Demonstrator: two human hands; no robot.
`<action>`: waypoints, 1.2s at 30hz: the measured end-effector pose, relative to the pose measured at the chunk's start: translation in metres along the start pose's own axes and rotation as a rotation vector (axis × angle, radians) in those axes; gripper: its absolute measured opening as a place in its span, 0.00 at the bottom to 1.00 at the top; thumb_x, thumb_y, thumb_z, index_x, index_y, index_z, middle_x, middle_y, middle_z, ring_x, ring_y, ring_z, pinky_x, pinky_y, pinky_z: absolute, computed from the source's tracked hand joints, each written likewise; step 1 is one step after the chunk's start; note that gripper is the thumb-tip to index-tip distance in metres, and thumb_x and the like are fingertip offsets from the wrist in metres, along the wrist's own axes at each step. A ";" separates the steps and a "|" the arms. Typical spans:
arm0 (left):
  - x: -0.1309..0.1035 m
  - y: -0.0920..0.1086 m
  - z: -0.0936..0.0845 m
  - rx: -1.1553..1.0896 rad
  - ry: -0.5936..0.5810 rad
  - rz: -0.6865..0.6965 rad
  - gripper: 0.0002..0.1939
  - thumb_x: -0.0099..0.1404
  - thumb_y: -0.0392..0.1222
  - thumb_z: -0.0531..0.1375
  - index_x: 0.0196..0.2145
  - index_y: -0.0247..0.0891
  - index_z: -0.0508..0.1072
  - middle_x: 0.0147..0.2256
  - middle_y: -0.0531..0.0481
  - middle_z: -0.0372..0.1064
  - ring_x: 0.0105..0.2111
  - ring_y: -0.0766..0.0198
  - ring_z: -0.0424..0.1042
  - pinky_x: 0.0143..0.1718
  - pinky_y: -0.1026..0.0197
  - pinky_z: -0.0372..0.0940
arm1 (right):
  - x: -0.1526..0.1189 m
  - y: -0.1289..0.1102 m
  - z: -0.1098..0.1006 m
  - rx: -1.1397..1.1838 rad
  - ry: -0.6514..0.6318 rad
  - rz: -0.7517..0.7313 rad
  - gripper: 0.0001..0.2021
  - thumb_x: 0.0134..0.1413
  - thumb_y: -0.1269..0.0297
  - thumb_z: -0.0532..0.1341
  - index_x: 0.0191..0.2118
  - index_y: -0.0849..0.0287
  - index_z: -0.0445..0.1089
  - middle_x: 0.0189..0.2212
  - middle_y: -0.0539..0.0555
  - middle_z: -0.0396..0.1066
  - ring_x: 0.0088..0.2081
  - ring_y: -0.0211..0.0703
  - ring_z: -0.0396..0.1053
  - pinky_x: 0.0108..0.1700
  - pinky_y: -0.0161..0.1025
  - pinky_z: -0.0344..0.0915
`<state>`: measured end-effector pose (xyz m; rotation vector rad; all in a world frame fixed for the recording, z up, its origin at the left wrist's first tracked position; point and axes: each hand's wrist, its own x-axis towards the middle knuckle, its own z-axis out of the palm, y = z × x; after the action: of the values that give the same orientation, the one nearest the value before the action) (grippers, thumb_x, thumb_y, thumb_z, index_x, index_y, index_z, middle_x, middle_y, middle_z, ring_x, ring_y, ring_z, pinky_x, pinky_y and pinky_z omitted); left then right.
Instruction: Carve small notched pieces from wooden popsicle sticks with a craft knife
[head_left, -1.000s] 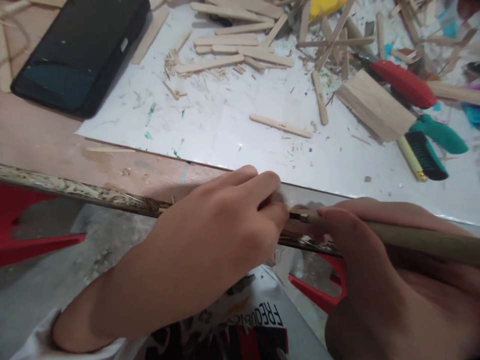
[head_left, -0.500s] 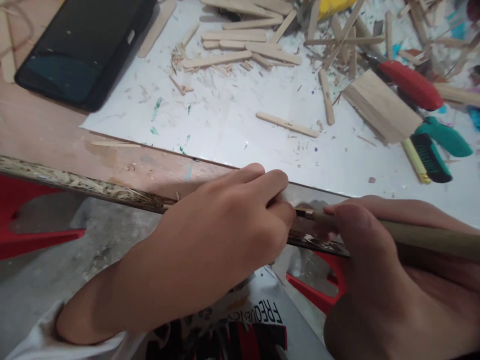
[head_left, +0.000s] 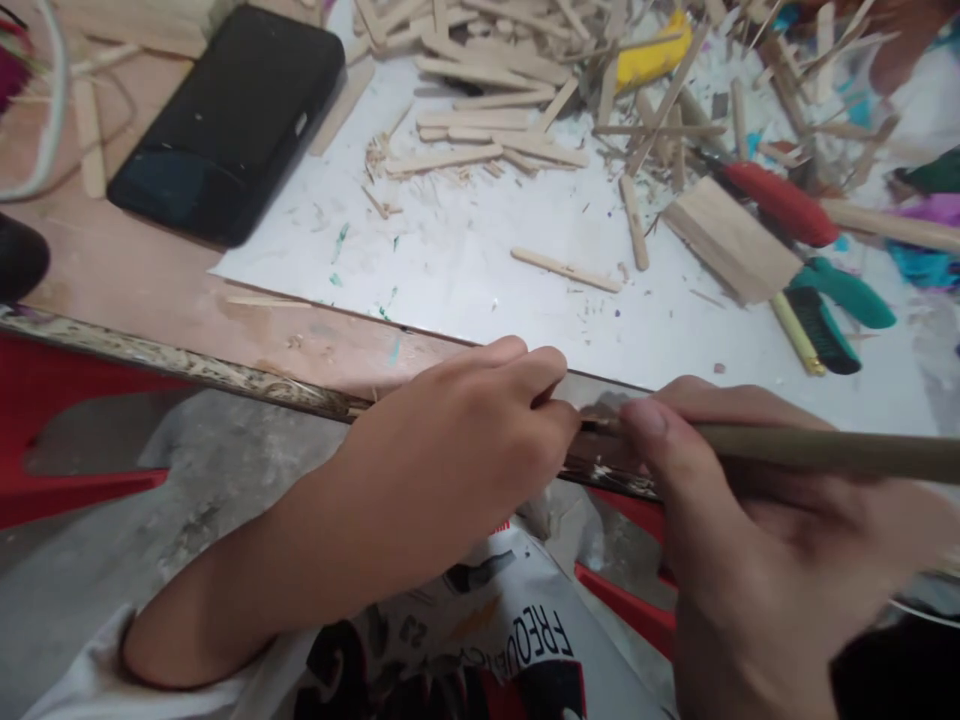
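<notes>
At the table's front edge, my left hand (head_left: 465,440) is closed, its fingers curled down over something small that they hide. Just to its right, my right hand (head_left: 750,520) grips a long greenish-brown handle (head_left: 840,450) between thumb and fingers. The tool's thin dark tip (head_left: 600,426) points left and reaches my left fingers. Thin wood slivers (head_left: 360,405) stick out at the left of my left hand, along the table's rough edge.
A black phone (head_left: 232,125) lies at the back left. Wooden sticks (head_left: 487,130) are piled on white paper (head_left: 450,260). To the right lie a wood block (head_left: 731,240), red-handled tool (head_left: 784,203), and green-handled brush (head_left: 825,330). Red stools (head_left: 67,440) stand below.
The view has shifted, showing more of the table's back and left. My right hand and the tool handle have tilted slightly, with the handle now nearer level. My left hand stays closed in place.
</notes>
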<state>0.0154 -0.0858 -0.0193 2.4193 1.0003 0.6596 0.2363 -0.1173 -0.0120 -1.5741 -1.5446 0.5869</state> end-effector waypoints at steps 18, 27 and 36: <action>0.001 -0.005 0.004 0.039 -0.032 -0.044 0.13 0.82 0.34 0.58 0.43 0.36 0.82 0.42 0.48 0.77 0.44 0.59 0.74 0.45 0.57 0.65 | 0.017 0.012 0.000 0.433 -0.077 0.213 0.19 0.60 0.46 0.77 0.30 0.57 0.79 0.20 0.50 0.72 0.20 0.36 0.69 0.20 0.32 0.66; 0.001 0.001 0.003 0.095 -0.005 -0.062 0.12 0.83 0.35 0.57 0.44 0.34 0.81 0.42 0.46 0.75 0.43 0.58 0.74 0.45 0.56 0.65 | 0.009 -0.002 0.006 0.355 -0.024 0.068 0.20 0.62 0.46 0.75 0.28 0.57 0.78 0.20 0.50 0.73 0.20 0.36 0.67 0.21 0.33 0.65; -0.001 -0.002 0.005 0.100 0.031 -0.016 0.11 0.83 0.35 0.59 0.43 0.34 0.82 0.42 0.47 0.76 0.44 0.59 0.75 0.46 0.56 0.66 | 0.007 0.000 0.007 0.253 -0.008 -0.007 0.18 0.66 0.50 0.73 0.29 0.57 0.79 0.20 0.49 0.74 0.20 0.34 0.68 0.22 0.31 0.65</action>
<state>0.0169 -0.0859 -0.0251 2.4915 1.0881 0.6575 0.2313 -0.1091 -0.0142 -1.3754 -1.4196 0.7542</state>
